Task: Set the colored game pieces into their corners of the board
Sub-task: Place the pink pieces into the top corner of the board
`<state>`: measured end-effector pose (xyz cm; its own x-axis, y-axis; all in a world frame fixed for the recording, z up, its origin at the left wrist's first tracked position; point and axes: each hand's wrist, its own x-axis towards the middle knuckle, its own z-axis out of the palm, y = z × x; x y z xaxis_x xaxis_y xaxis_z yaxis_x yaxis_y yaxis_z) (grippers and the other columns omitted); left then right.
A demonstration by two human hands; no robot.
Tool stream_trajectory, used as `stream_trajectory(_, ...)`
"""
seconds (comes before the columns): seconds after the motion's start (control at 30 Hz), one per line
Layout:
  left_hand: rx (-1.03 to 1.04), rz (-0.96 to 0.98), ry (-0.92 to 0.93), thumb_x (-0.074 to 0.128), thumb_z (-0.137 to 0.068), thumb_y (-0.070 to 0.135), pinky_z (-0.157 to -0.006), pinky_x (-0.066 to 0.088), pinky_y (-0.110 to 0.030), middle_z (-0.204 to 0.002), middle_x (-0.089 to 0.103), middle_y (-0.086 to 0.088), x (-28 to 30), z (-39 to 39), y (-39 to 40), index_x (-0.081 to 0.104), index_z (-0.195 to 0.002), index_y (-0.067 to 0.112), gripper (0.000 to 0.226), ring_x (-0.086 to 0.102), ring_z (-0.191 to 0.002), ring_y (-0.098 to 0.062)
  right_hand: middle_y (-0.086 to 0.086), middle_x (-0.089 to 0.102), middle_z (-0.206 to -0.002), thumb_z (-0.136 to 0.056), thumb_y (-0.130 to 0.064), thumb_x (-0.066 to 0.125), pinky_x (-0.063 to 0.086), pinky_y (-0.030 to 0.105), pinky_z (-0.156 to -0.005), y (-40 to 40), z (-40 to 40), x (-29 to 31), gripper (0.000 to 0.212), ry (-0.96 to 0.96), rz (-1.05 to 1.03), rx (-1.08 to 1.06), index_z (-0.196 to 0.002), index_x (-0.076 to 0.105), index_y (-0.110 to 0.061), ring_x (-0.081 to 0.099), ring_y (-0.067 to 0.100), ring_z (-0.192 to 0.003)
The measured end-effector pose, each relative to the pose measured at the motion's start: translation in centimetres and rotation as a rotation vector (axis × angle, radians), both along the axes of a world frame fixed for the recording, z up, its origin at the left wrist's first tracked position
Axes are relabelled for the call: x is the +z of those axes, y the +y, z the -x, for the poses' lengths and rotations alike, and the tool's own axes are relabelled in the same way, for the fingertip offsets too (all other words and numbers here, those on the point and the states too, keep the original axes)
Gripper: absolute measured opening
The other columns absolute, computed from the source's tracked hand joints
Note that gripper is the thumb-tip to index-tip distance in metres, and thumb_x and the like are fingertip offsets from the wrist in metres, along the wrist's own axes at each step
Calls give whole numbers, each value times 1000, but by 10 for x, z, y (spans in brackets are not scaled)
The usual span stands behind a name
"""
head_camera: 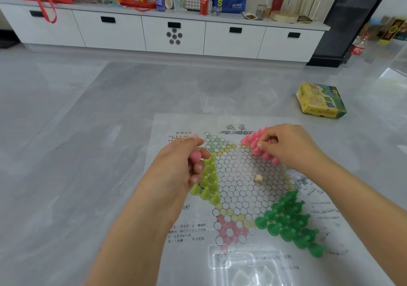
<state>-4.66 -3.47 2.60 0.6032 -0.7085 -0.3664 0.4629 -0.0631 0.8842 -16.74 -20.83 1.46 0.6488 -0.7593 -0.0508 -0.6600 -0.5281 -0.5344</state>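
- My left hand (187, 164) is pinching one little pink plastic cone piece (194, 156).
- My right hand (286, 147) is gripping a pink piece in the pink cluster (257, 144) — I'm nudging gently, keeping neighbours standing.

The left hand's curled fingers (196, 169) cover most of a pink piece (194, 156) and the yellow-green pieces (209, 182) behind them. Under the right hand's fingers (267, 141), part of the pink cluster (256, 147) is hidden. The board (242, 270) runs off the bottom edge, its small print too blurred to read.
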Motion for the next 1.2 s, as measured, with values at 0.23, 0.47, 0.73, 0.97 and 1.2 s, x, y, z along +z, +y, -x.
stream_trajectory(0.23,18,8,35,46,-89,13,-32,28,-16,-59,53,-2,1,0,-1,55,-74,7,18,35,-45,-11,-11,70,-69,-84,-11,58,51,17,-56,-3,0,-4,21,19,24,-3,-71,68,-24,65,4,-57)
stream_trajectory(0.47,15,11,63,43,-90,11,-31,26,-16,-61,51,-4,0,0,-2,55,-76,7,19,35,-43,-10,-11,69,-69,-84,-10,57,51,17,-58,-5,1,-6,18,46,35,5,-78,71,-19,64,4,-57)
stream_trajectory(0.73,-13,61,75,40,-91,12,-34,29,-16,-64,52,-6,1,0,2,54,-80,5,20,36,-48,-12,-12,66,-62,-86,-16,58,45,9,-47,-2,2,1,17,19,20,29,-74,70,-22,60,-3,-47)
stream_trajectory(0.97,-92,126,99,36,-88,5,-42,37,-19,-67,55,-8,5,2,3,59,-95,-1,25,42,-53,-13,-12,63,-62,-87,-24,56,42,6,-42,24,-6,31,15,-136,90,104,-77,67,-22,58,-3,-48)
stream_trajectory(1.2,-194,63,-87,37,-96,13,-42,30,-18,-55,49,5,0,2,5,59,-91,10,22,37,-47,-8,-7,69,-75,-85,-27,59,46,17,-56,66,-25,49,11,-254,-63,426,-87,69,-30,58,7,-63)
